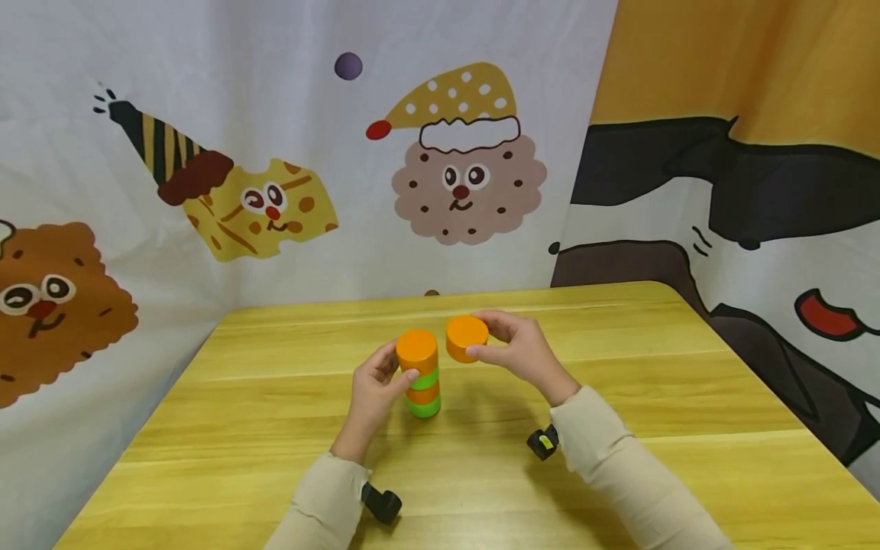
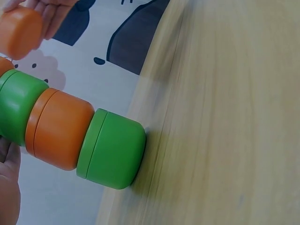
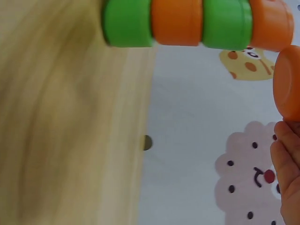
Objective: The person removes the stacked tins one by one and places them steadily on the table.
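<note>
A stack of small round containers (image 1: 424, 379), green and orange by turns from a green one at the bottom, stands upright on the wooden table (image 1: 481, 473). My left hand (image 1: 373, 391) grips its upper part, thumb at the front near the orange top one (image 1: 416, 348). Seam lines below the rims show on the green bottom container (image 2: 117, 150) and its orange neighbour (image 2: 65, 129). Just right of the stack top, my right hand (image 1: 522, 350) holds a separate short orange round container (image 1: 466, 338) in the air between thumb and fingers, apart from the stack.
Behind the table's far edge hangs a pale cloth (image 1: 289, 84) printed with cartoon food figures. Black wrist cameras (image 1: 381, 504) are strapped at both sleeves, low over the tabletop.
</note>
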The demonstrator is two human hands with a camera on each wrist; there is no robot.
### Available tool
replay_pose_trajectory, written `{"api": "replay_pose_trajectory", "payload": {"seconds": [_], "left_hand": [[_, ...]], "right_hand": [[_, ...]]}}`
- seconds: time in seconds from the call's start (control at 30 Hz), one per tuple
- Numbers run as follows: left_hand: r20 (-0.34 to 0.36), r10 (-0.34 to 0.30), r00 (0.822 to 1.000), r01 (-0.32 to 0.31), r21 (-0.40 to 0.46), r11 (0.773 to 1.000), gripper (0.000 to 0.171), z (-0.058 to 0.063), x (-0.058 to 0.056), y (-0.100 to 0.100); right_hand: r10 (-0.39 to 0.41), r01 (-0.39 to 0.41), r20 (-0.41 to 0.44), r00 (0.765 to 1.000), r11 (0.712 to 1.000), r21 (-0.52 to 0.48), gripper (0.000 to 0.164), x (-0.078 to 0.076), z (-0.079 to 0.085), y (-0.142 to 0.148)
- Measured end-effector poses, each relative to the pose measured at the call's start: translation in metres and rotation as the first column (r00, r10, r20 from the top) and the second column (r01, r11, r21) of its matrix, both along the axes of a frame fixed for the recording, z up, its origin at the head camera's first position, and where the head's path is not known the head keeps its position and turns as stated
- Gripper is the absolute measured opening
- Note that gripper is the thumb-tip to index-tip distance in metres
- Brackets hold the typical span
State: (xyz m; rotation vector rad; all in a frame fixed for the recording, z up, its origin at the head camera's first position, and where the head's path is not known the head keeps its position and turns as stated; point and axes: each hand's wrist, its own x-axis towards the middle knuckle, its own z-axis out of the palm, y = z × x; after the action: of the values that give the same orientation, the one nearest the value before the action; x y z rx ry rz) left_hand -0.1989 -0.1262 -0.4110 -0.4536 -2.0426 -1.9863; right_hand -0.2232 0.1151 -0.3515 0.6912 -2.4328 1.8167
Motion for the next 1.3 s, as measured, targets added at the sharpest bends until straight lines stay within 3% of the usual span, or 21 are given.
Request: {"api": "replay_pose_trajectory", "payload": {"seconds": [0.73, 1.3], "left_hand": [[0.011, 0.015, 1.0, -0.015, -0.018, 1.0, 0.045, 0.0, 0.001, 0.0], [0.018, 0.018, 1.0, -0.017, -0.024, 1.0, 0.045, 0.0, 0.002, 0.001]], "right_hand": [[0.112, -0.116, 0.161, 0.981, 0.993, 0.018, 0.056, 0.001, -0.06, 0.009], [0.146, -0.159, 0.256, 0.956, 0.987, 0.032, 0.062, -0.002, -0.086, 0.014]]}}
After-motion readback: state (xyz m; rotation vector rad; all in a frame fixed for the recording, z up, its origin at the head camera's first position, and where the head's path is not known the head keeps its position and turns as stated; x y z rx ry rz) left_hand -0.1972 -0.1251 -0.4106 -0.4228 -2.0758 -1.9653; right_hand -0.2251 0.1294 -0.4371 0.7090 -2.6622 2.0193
